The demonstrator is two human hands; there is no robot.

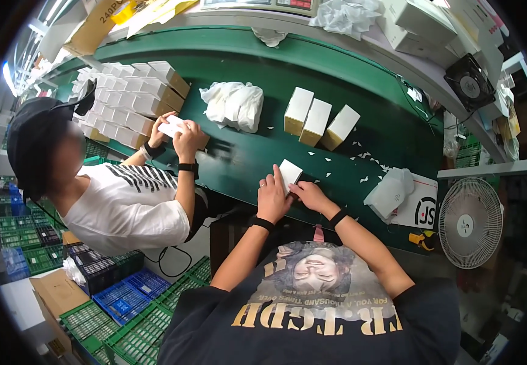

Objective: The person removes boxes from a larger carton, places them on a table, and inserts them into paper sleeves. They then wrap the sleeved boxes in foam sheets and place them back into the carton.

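A small white box is in front of me, over the near edge of the green work table. My left hand grips its left side, with a finger stretched up along it. At the box's lower right corner, the fingers of my right hand are pinched against the edge. Three similar boxes with white tops and tan sides stand farther off, among them a right-hand box. Scattered white paper scraps lie to the right of my hands.
On my left a co-worker holds a white box beside rows of stacked boxes. A white plastic bundle lies mid-table. Rightward are a plastic bag, yellow tape dispenser and fan. Crates cover the floor.
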